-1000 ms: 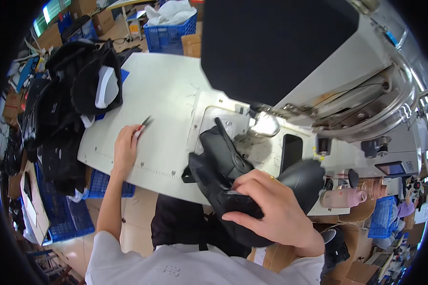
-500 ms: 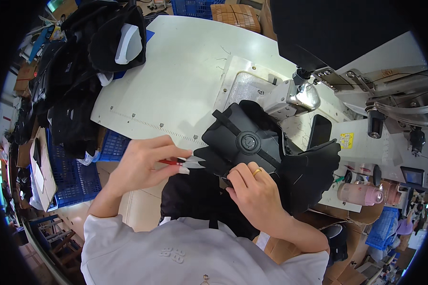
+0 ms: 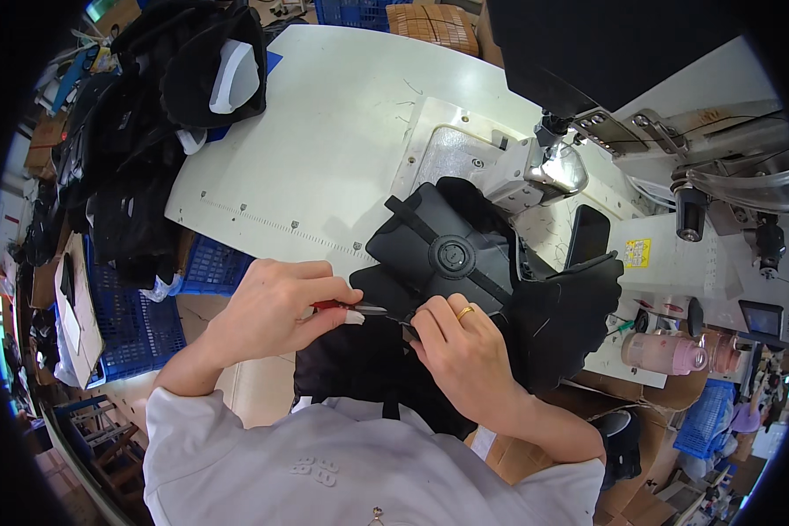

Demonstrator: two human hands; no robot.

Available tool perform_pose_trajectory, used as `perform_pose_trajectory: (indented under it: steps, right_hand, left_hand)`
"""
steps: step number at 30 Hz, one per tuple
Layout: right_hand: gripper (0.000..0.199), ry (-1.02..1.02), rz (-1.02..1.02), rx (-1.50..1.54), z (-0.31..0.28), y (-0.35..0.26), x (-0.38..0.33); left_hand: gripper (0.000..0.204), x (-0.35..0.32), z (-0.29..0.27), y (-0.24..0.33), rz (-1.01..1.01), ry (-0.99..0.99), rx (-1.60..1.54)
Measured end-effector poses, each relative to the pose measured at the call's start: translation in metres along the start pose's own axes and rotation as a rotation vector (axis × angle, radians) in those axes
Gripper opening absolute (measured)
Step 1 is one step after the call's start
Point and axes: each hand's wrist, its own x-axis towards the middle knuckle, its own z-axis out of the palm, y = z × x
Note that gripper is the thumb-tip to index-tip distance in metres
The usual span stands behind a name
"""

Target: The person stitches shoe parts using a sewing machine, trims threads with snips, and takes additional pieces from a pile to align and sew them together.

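A small pair of red-handled thread snips [image 3: 352, 308] is gripped in the left hand [image 3: 272, 307], whose fingers are curled closed around the handle, the blades pointing toward the right hand [image 3: 465, 351]. The right hand, bearing a ring, is pinched shut on the near edge of a black fabric piece [image 3: 438, 254], which lies just ahead of both hands and hangs partly off the front edge of the white counter [image 3: 324, 140]. A round black fitting with crossing straps is seen on top of the piece, just beyond the right hand's fingers.

Past the piece, farther from the hands, the metal head of a sewing machine [image 3: 548, 171] is set over a pale plate let into the counter. A dark phone [image 3: 587, 235] is stood to the right of the hands, beside the machine's white body, and a pink bottle [image 3: 662, 352] is laid farther right.

Far to the left of the left hand, a heap of black fabric parts [image 3: 158, 96] is piled on the counter's corner and spills over its side. Blue plastic crates [image 3: 140, 316] are stacked on the floor below and left of the left hand, and more crates and cardboard boxes are seen beyond the counter's far edge
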Motion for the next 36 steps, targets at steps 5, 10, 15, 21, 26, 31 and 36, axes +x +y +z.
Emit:
perform_pose_trajectory:
  steps: [5,10,15,21,26,31,36]
  right_hand:
    - [0.028,0.016,-0.011,-0.012,0.003,0.000,0.000]
    - [0.027,0.010,-0.009,-0.019,0.003,-0.001,-0.001]
    - [0.026,-0.004,-0.017,-0.061,0.003,0.001,-0.003]
    - [0.031,-0.087,-0.089,0.063,-0.021,0.020,-0.013]
    - [0.012,-0.050,-0.203,0.166,-0.019,0.026,-0.021]
    - [0.013,-0.058,-0.203,0.174,-0.019,0.025,-0.020]
    - [0.016,-0.021,-0.201,0.197,-0.016,0.029,-0.021]
  left_hand:
    - [0.014,0.006,-0.005,0.010,-0.013,-0.095,0.063]
    - [0.013,0.006,0.003,0.013,-0.009,-0.074,0.069]
    - [0.016,0.006,0.001,0.014,0.030,-0.078,0.083]
    - [0.027,0.028,-0.011,0.003,0.048,0.274,0.011]
    - [0.034,0.073,0.008,-0.035,0.215,0.336,0.217]
    - [0.031,0.104,0.038,-0.059,0.269,0.288,0.178]
    - [0.030,0.105,0.041,-0.062,0.175,0.225,0.061]
